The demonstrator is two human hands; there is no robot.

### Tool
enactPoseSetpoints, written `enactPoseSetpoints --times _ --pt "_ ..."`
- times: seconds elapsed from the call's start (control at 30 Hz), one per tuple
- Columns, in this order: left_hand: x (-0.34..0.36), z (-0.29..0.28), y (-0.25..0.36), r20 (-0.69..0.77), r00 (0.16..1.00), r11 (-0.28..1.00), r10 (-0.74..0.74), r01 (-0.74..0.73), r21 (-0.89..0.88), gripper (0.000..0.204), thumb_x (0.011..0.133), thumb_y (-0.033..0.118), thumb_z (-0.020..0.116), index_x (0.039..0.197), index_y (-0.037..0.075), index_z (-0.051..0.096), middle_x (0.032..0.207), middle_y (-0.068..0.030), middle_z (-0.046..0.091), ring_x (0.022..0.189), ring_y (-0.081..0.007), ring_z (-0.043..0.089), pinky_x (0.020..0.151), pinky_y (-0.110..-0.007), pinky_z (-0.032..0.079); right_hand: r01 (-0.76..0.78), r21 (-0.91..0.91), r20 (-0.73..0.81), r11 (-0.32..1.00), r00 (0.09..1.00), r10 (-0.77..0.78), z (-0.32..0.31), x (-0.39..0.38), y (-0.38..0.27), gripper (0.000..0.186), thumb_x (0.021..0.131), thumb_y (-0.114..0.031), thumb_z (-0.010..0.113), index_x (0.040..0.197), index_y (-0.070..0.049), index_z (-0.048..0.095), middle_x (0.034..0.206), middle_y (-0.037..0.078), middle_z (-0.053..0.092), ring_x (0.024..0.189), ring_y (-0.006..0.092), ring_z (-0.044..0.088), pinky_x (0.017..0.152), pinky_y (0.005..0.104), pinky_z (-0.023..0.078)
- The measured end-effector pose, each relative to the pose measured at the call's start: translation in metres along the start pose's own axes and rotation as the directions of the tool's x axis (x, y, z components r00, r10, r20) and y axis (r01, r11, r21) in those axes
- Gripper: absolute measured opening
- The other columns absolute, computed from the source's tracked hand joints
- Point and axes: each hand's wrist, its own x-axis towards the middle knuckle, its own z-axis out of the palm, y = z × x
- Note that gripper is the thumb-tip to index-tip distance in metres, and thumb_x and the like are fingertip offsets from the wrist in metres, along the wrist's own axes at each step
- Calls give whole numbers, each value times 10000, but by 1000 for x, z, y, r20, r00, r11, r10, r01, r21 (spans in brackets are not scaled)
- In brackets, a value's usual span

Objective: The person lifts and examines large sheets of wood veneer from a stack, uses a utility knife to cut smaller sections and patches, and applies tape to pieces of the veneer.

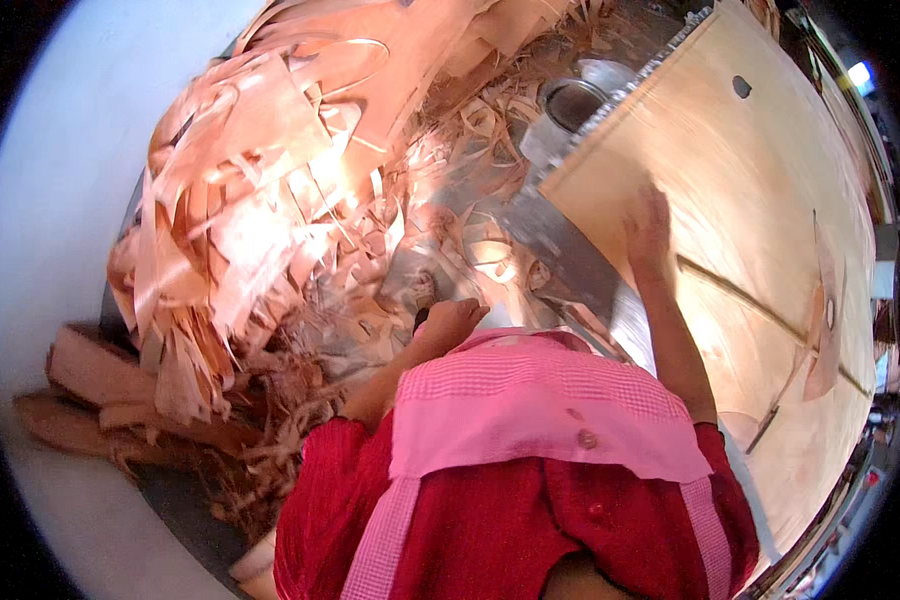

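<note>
head view: right hand blurred over wooden board, grip released; left hand partly hidden, can't tell grip.

Smooth pale wood on the sheet, fine grain streaking right across it, mostly matt with a soft sheen, and a rough, ragged edge up top! Over to the scraps: thin, curling wood, smooth-faced, torn at the rims, flaring almost glossy under the light. The offcuts go coarser, duller, fibrous. Now the apron, soft matt cloth, part plain, part checked weave, over a shirt of crinkled, textured fabric. Wall: smooth, flat matt. And the pot, blurred there, perhaps metal, dull inside.
</note>
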Motion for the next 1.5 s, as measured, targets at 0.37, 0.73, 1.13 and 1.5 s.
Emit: enactPoseSetpoints --times 0.37,0.73,1.13,1.5 --pt "118 -147 -177 215 976 992 22 -48 116 317 810 361 491 803 65 605 706 -175 598 659 -349 579 591 -435 445 -174 -283 91 943 974 207 41 19 -27 367 785 -184 545 1147 -143 507 1225 78 441 1162 287 373 964 404 312" --pt "409 -196 -4 -64 694 693 717 -720 -32 157 764 110 540 899 61 604 933 -126 576 880 -307 527 767 -387 421 -344 -176 91 922 927 364 32 44 -31 468 731 -224 609 1153 -70 474 1206 84 464 1147 296 402 934 385 360" --pt "649 -81 172 483 418 486 769 -873 -20 258 715 141 573 956 52 598 1067 -107 552 1084 -266 449 935 -449 312 -726 -221 -161 651 685 710 37 81 -55 308 733 -38 561 1039 -40 527 1116 130 521 1058 307 482 877 382 411" --pt "598 -271 190 228 -442 -158 868 -681 -715 24 636 86 571 645 79 549 609 -60 524 584 -217 522 676 -345 397 -893 440 378 88 274 884 109 310 -90 515 779 -101 571 1255 -65 380 820 131 609 729 220 594 648 319 465"
